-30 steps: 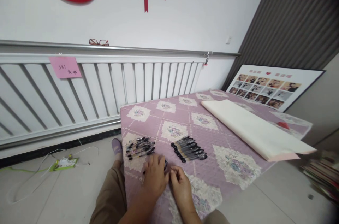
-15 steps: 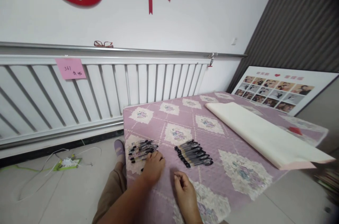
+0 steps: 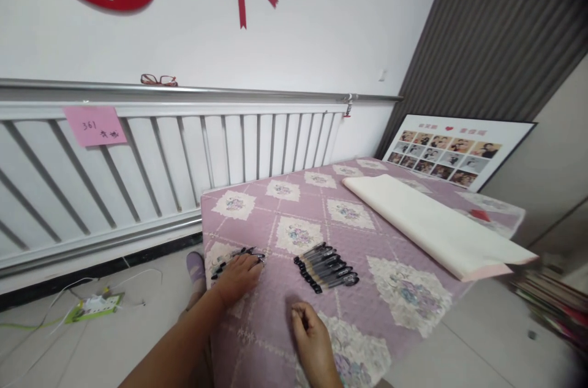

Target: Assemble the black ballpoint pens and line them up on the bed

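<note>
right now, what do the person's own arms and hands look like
The ungloved, five-fingered left hand and ungloved right hand show no clear markings. The long, tapering left forearm is bare; no sleeve, watch or cable is visible.

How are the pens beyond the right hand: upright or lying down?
Lying down: the pens rest flat on the purple cloth, side by side in a row beyond the right hand.

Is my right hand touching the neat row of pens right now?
No, a strip of purple cloth shows between your right hand and the neat row of pens.
</note>
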`<state>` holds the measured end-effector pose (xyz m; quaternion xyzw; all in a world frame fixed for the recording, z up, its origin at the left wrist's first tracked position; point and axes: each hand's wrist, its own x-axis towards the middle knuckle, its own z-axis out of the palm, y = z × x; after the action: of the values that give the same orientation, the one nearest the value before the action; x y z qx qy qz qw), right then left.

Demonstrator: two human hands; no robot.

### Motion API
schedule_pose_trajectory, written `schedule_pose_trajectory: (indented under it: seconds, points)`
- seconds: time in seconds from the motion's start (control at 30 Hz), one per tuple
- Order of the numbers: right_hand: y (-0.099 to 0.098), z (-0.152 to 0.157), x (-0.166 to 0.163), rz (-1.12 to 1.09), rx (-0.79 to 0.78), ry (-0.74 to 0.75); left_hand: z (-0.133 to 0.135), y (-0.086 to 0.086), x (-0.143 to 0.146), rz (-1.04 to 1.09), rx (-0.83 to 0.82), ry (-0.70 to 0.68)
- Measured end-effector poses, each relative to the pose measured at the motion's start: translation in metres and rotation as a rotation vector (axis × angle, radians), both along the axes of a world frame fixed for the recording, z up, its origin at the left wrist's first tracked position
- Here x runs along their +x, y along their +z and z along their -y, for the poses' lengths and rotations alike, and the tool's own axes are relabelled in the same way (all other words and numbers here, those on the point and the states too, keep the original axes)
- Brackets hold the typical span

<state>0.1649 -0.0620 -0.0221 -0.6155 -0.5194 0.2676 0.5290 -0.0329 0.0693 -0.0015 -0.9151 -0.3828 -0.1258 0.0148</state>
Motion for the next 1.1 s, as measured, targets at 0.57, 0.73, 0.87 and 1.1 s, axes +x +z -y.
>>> schedule_pose_trajectory:
  seconds: [0.57,0.73,0.87,1.1]
  points:
    - [-0.005,0.003,0.009,-0.435,0.054,-0.116,0.034,0.026,0.103,0.035,-0.070,-0.039]
    - [-0.007,0.003,0.013,-0.609,0.094,-0.137,0.040,0.023,0.162,0.014,-0.124,-0.030]
    - [-0.004,0.004,0.014,-0.627,0.108,-0.151,0.038,0.013,0.176,0.002,-0.162,0.026]
    - [-0.011,0.001,0.014,-0.638,0.093,-0.143,0.039,0.012,0.173,0.036,-0.224,0.090]
